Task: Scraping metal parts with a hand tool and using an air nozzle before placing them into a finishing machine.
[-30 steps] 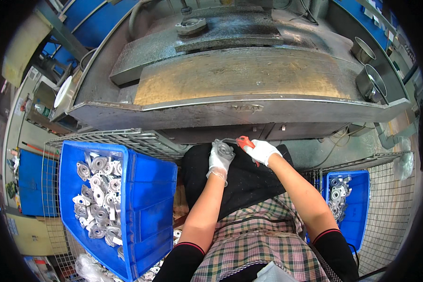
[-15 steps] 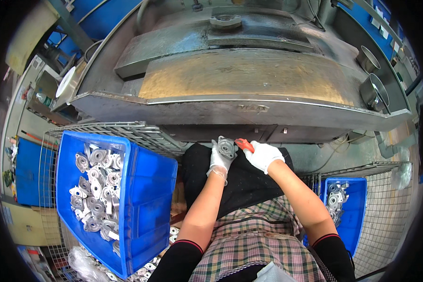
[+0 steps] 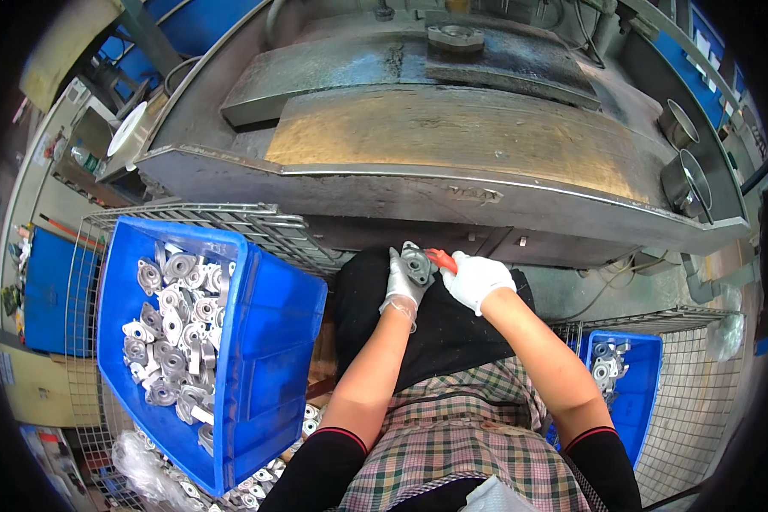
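Over my lap, my left hand (image 3: 400,288), in a white glove, grips a grey metal flange casting (image 3: 417,264) with a round centre. My right hand (image 3: 480,282), also gloved, is closed round a red-handled tool (image 3: 439,258). The tool's front end lies against or just beside the casting's right side; its tip is too small to make out. To my left, a tilted blue bin (image 3: 273,358) holds many similar castings (image 3: 172,317). A smaller blue bin (image 3: 642,401) at my right has several more castings (image 3: 606,369) in it.
Ahead stands a metal workbench (image 3: 384,183) with a raised front lip; a round metal piece (image 3: 455,37) sits at its back. Two metal cups (image 3: 684,181) stand at its right end. Wire mesh (image 3: 691,367) surrounds the bins, and loose castings lie under the left one.
The tool's front end has come closer to the casting, which has turned slightly in my left hand. The whole view has shifted and tilted a little.
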Tool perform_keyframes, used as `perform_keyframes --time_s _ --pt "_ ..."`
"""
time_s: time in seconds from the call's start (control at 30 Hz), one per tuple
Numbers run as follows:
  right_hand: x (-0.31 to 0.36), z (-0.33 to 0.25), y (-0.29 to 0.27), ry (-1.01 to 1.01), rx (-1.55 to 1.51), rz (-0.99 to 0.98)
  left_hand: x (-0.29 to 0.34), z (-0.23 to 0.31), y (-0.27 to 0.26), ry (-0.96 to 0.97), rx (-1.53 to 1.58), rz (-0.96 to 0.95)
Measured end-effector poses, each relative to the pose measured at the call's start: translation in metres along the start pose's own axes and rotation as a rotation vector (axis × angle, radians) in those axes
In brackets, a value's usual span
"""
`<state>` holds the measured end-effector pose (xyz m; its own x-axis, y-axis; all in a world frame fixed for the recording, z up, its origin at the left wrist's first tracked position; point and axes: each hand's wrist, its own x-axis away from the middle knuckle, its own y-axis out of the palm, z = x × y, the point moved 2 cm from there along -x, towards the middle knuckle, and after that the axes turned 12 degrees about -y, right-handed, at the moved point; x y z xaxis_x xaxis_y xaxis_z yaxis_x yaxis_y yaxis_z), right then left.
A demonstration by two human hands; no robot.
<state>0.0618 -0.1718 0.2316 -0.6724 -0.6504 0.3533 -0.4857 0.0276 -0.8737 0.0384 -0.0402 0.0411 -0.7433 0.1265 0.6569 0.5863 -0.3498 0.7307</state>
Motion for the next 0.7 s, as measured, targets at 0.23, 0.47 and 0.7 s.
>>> perform_keyframes --time_s 0.23,0.47,0.7 --pt "0.003 0.011 -0.004 0.075 -0.003 -0.013 -0.002 0.001 -0.006 0.032 -0.081 -0.047" --pt "0.006 0.018 0.002 0.069 0.008 0.001 -0.006 0.000 -0.005 0.028 -0.046 -0.059" --pt "0.044 0.006 -0.008 0.006 0.044 -0.113 -0.016 0.004 -0.010 0.042 0.145 -0.099"
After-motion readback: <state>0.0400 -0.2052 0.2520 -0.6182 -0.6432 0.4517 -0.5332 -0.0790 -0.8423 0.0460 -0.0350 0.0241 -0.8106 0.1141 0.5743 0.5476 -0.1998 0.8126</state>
